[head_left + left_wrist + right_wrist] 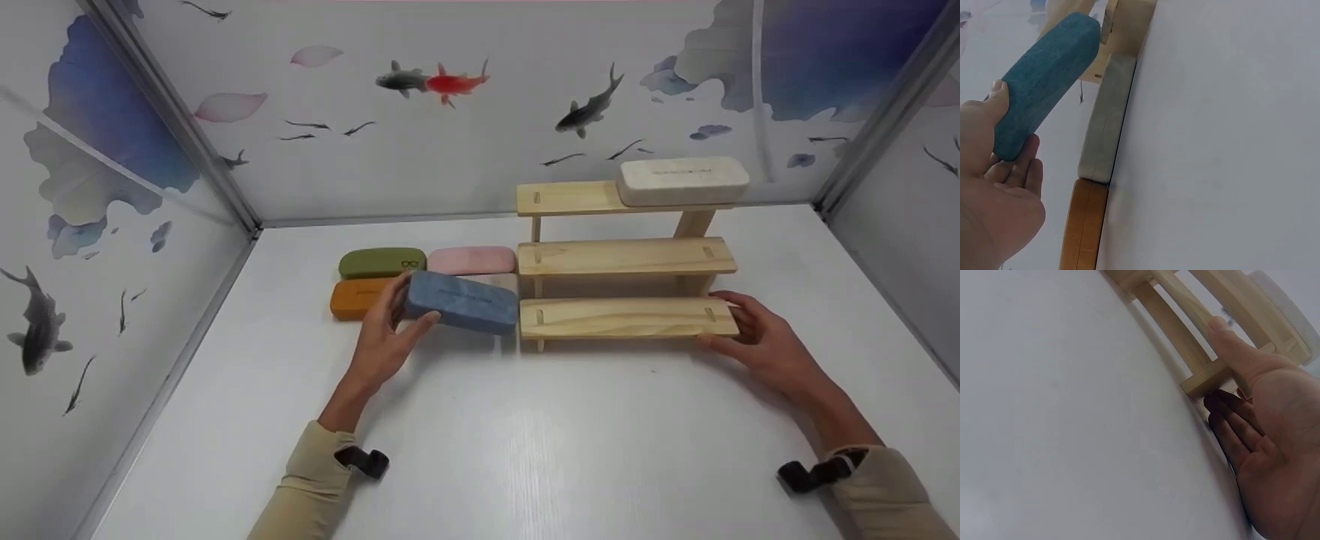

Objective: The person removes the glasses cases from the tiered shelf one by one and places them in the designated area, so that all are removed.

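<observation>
Enclosing your work, printed walls (510, 157) bound the tabletop (480, 450) at the back, left and right. The tabletop offers you open room on the near side, between your forearms; behind the rack (626, 320) the back wall stands near and leaves little.

The rack rises in three steps. Bare wood shows along its lower and middle steps, and on the left part of the top one.

Your right grip (772, 345) is closed about the right end of the lower step, thumb in front and fingers behind, apparently to steady the rack. Your left grip (384, 341) is clasping the blue case (463, 301) by its left end, which leaves the other end free.

The blue case is raised off the tabletop and tilted, right end lower, just beside the lower step; whether they touch cannot be told. The white case (684, 181) sits at the right end of the top step.

The green case (381, 262), pink case (472, 259), orange case (352, 298) and pale case (1107, 118) form two close rows left of the rack. You have better clearance above them or towards you than between them.
</observation>
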The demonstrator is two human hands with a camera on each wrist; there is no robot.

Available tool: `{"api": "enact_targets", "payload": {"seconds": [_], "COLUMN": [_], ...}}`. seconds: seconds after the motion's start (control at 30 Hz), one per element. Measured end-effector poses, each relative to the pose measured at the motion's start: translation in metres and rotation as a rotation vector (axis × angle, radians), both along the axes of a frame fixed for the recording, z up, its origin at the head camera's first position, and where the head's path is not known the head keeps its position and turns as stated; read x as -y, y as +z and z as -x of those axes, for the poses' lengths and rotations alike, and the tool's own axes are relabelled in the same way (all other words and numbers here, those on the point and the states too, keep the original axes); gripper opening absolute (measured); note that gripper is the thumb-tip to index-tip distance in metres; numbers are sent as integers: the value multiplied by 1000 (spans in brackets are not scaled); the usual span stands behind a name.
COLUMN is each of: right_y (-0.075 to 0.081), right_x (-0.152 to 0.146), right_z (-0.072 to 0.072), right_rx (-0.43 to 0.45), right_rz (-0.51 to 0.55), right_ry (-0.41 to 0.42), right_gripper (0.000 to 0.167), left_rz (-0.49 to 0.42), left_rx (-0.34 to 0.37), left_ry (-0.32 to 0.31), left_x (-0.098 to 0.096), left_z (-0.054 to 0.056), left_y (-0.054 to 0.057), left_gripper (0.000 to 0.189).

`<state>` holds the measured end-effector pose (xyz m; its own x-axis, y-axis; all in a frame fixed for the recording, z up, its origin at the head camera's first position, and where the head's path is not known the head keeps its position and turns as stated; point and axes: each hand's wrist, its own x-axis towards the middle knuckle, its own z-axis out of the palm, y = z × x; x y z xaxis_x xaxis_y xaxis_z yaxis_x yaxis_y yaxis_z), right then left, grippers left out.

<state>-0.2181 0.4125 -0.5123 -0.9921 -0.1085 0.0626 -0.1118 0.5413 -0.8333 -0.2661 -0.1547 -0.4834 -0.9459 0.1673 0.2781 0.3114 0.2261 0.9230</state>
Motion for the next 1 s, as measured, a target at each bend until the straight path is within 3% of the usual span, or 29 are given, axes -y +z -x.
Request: {"api": "enact_targets", "payload": {"seconds": [0.37, 0.63, 1.0], "right_y": [1, 0, 0], "right_x": [-1, -1, 0], "right_z": [1, 0, 0], "right_rx": [-3, -16, -17], "right_rz": [-10, 38, 53], "right_ry": [-1, 26, 33], "right_gripper": [77, 76, 75], "left_rz": [19, 47, 97], "left_rx": [4, 38, 139], "left_ry": [-89, -87, -52], "left_x": [3, 5, 12], "left_z": [-1, -2, -4], "left_y": [-3, -3, -3], "left_gripper": [78, 84, 78]}}
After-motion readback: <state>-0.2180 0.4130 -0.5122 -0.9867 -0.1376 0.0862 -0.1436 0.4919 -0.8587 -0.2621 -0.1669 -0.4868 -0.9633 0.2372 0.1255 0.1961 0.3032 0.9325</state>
